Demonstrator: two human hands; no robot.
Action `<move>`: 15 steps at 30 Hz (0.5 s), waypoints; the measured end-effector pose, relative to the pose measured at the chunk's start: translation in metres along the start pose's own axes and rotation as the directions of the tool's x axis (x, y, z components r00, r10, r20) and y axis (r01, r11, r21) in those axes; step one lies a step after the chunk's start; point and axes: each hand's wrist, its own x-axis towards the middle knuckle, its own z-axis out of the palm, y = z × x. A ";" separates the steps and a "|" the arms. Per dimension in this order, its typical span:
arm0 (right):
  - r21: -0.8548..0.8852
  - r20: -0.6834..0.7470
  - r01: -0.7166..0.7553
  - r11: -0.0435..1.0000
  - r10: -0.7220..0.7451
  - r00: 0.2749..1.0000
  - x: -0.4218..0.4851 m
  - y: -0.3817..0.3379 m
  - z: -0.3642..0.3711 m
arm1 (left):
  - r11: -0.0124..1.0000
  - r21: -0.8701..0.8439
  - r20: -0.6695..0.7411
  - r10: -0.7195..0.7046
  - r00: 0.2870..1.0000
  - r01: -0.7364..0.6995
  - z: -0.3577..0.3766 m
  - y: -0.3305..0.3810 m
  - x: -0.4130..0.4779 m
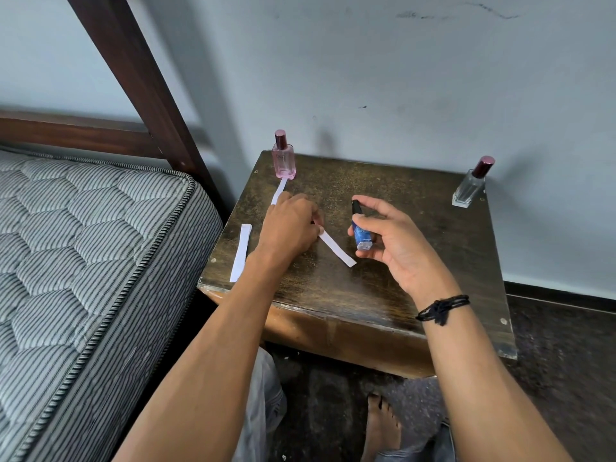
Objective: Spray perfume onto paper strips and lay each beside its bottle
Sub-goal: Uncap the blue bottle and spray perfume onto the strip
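My right hand (393,233) grips a small blue perfume bottle (360,233) with a black top, held tilted above the middle of the dark wooden table (416,275). My left hand (290,225) pinches one end of a white paper strip (338,250), which slants down towards the bottle's base. A pink bottle (284,158) stands at the table's back left corner, with another strip (279,191) lying in front of it, partly hidden by my left hand. A clear bottle (471,185) with a dark red cap stands at the back right.
A small stack of spare paper strips (241,252) lies along the table's left edge. A striped mattress (83,255) on a dark wooden bed frame (140,71) sits close on the left. The wall is right behind the table. My bare foot (381,428) rests on the floor below.
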 end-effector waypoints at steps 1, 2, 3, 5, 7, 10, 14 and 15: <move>-0.005 -0.002 0.001 1.000 -0.001 1.000 0.000 0.000 0.000 | 1.000 -0.001 0.001 0.002 1.000 -0.002 0.000 0.000 0.000; -0.009 -0.005 0.001 1.000 -0.001 1.000 0.000 -0.001 0.000 | 1.000 -0.008 -0.003 0.005 1.000 -0.005 0.000 0.001 0.000; -0.014 -0.009 0.001 1.000 -0.001 1.000 0.000 -0.001 -0.001 | 1.000 -0.024 -0.010 0.007 1.000 -0.007 0.000 0.001 0.000; -0.057 -0.021 0.003 0.998 -0.005 1.000 0.001 0.000 -0.002 | 0.995 -0.097 -0.030 -0.018 0.999 0.015 -0.002 0.002 0.001; -0.167 -0.036 0.015 0.986 -0.022 0.999 0.002 0.002 -0.003 | 0.984 -0.173 -0.041 -0.054 0.998 0.046 -0.003 0.002 0.003; -0.347 -0.034 0.049 0.937 -0.065 0.997 0.002 0.003 -0.004 | 0.976 -0.214 -0.067 -0.051 0.996 0.035 -0.002 0.001 0.005; -0.586 0.018 0.128 0.800 -0.146 0.989 0.002 0.008 -0.004 | 0.965 -0.263 -0.105 -0.033 0.994 0.004 -0.004 0.002 0.007; -0.654 0.040 0.158 0.739 -0.175 0.984 0.003 0.009 -0.003 | 0.963 -0.269 -0.110 -0.034 0.993 0.003 -0.005 0.002 0.007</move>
